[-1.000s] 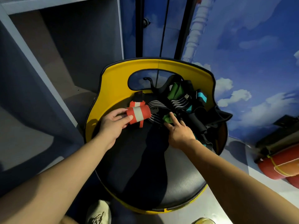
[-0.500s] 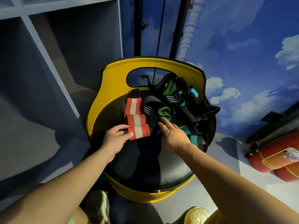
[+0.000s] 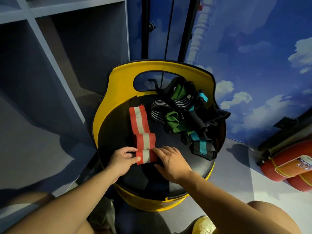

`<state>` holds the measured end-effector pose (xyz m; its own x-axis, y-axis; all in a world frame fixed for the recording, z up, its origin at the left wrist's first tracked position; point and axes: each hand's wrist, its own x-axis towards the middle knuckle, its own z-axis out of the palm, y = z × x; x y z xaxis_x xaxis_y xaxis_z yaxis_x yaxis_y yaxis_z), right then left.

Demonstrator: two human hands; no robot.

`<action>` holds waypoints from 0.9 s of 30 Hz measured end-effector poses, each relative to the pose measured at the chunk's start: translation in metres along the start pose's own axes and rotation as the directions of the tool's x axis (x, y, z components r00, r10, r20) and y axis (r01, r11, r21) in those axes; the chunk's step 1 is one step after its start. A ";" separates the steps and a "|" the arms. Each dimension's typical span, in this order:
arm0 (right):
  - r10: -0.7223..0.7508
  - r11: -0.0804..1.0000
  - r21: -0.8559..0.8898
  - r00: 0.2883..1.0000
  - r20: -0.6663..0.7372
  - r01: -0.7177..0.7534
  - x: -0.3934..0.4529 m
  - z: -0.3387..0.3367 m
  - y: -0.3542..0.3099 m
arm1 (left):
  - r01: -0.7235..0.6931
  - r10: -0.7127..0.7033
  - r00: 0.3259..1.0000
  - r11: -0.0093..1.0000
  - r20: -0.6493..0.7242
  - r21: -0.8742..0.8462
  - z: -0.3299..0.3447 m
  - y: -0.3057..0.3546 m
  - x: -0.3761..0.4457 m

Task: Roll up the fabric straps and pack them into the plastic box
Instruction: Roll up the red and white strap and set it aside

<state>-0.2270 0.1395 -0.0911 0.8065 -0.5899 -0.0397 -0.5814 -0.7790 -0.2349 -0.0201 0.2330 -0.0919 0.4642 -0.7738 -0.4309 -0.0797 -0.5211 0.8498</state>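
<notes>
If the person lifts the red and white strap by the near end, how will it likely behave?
Probably floppy: the red and white strap lies flat on the black seat with a kink partway along, so its far end would likely dangle. It looks thin, so likely light. The left hand and right hand pinch its near end, suggesting it folds or rolls easily.

One red-and-white strap [image 3: 141,127], two hands, one yellow stool [image 3: 121,85], two red cylinders [image 3: 287,164].
</notes>
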 end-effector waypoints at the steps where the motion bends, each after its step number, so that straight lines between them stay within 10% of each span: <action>1: 0.003 1.000 0.012 1.000 0.007 -0.003 0.001 0.003 0.001 | 0.004 -0.004 1.000 1.000 0.003 0.019 0.000 0.000 0.001; 15: 0.080 0.934 0.351 0.996 -0.034 -0.063 0.023 0.007 0.002 | -0.221 0.277 0.952 0.916 -0.128 0.336 0.009 0.006 0.003; 27: 0.436 0.627 0.702 0.899 0.042 -0.337 0.039 0.018 -0.017 | -0.056 0.081 0.971 0.992 -0.226 0.117 0.034 0.002 0.007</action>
<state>-0.1842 0.1335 -0.1067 0.4758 -0.8611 -0.1790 -0.5612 -0.1406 -0.8156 -0.0470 0.2145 -0.1039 0.6433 -0.7123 -0.2807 -0.2080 -0.5155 0.8313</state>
